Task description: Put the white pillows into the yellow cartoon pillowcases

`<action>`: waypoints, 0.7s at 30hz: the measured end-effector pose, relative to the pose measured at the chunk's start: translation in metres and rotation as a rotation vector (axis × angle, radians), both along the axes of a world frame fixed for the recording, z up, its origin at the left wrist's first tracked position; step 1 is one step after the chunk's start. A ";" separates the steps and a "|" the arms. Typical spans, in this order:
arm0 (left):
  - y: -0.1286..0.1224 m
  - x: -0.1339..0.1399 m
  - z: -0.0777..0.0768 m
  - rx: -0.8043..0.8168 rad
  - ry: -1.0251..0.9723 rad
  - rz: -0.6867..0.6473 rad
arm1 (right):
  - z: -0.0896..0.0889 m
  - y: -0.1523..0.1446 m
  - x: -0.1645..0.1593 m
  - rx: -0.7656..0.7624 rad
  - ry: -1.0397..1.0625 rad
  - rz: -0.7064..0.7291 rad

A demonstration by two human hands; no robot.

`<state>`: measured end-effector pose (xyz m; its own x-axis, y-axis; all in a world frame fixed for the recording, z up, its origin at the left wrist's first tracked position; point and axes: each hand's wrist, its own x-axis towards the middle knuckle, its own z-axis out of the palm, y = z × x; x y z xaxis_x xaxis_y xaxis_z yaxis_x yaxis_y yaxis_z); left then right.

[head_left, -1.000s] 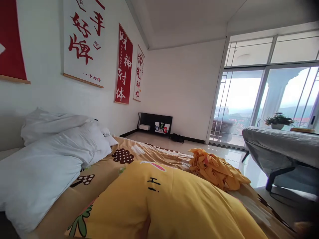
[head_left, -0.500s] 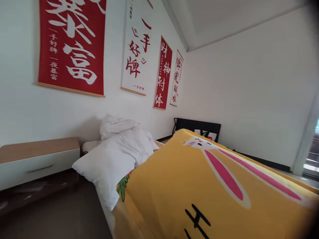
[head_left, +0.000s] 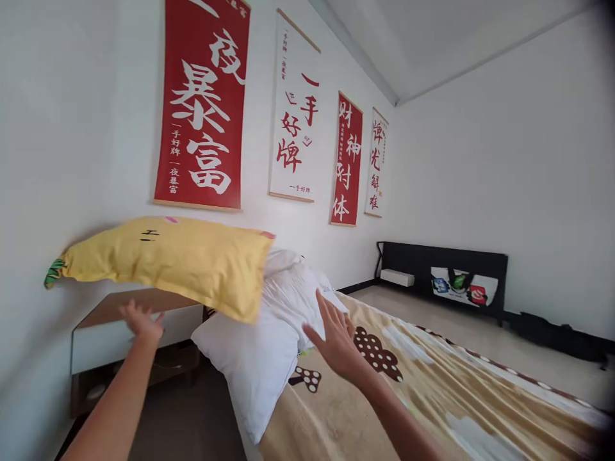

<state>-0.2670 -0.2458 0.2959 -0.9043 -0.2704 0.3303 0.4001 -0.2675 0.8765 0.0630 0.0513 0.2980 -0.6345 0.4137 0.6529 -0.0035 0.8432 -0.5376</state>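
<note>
The bed (head_left: 432,397) fills the frame from 3 to 6 o'clock, covered by a tan blanket (head_left: 461,410) printed with brown dotted shapes. On the wall from 10 to 1 o'clock hang four scrolls (head_left: 202,109), red and white in turn, with brush characters. A yellow pillow (head_left: 163,259) with a green leaf print at its left end is in mid-air at 9 o'clock, level and clear of both hands, above the white pillows (head_left: 259,358) heaped at the head of the bed at about 7 o'clock. A wooden nightstand (head_left: 96,339) stands against the wall at 8 o'clock, beside the bed. The right hand (head_left: 336,339) reaches forward near the centre, its grip open with fingers spread, holding nothing. The left hand (head_left: 141,320) is raised just under the yellow pillow, grip open too, palm up, not touching it.
</note>
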 end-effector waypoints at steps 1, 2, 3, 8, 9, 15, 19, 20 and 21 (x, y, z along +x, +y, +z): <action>-0.004 -0.008 -0.013 0.011 -0.076 0.011 | -0.012 0.010 0.018 0.131 -0.094 -0.062; -0.003 -0.013 -0.031 0.017 -0.132 0.012 | -0.028 0.024 0.041 0.198 -0.186 -0.144; 0.003 -0.013 -0.051 0.019 -0.172 0.000 | -0.046 0.042 0.069 0.183 -0.282 -0.249; 0.097 0.026 -0.124 -0.094 -0.123 -0.209 | -0.133 0.118 0.261 -0.028 -0.582 -0.673; 0.120 0.040 -0.129 -0.186 -0.055 -0.211 | -0.144 0.120 0.302 -0.061 -0.612 -0.712; 0.248 0.149 -0.144 -0.557 0.660 -0.313 | -0.190 0.084 0.476 -0.270 -0.689 -0.994; 0.328 0.258 -0.174 -0.525 0.911 -0.770 | -0.206 0.077 0.519 -0.333 -0.689 -1.187; 0.345 0.290 -0.182 -0.543 0.946 -0.864 | -0.207 0.080 0.523 -0.344 -0.658 -1.202; 0.359 0.323 -0.188 -0.575 0.986 -0.972 | -0.206 0.085 0.524 -0.348 -0.594 -1.200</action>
